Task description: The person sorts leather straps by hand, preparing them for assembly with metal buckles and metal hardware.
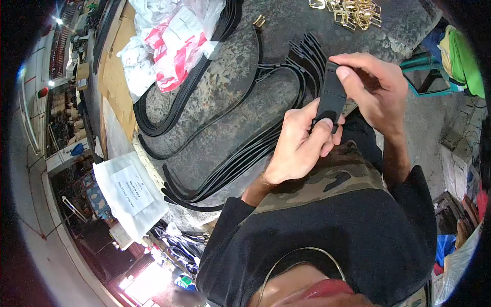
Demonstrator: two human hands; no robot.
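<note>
A short, wide black strap piece [332, 95] with a row of small holes or stitches across it is held up over the table's near edge. My left hand [302, 140] grips its lower end, thumb on top and fingers behind. At the upper end, my right hand [371, 84] pinches the piece between thumb and forefinger. Just behind it on the dark table [225, 87] lie the ends of several thin black straps [307, 53]. A bundle of long black straps [235, 158] runs left from near my left hand.
Gold buckles [358, 13] are piled at the table's far side, with small gold pieces [260, 21] nearby. A white and pink plastic bag [174, 46] rests beside coiled black straps [169, 125]. A labelled white packet [130, 192] sits at the left edge.
</note>
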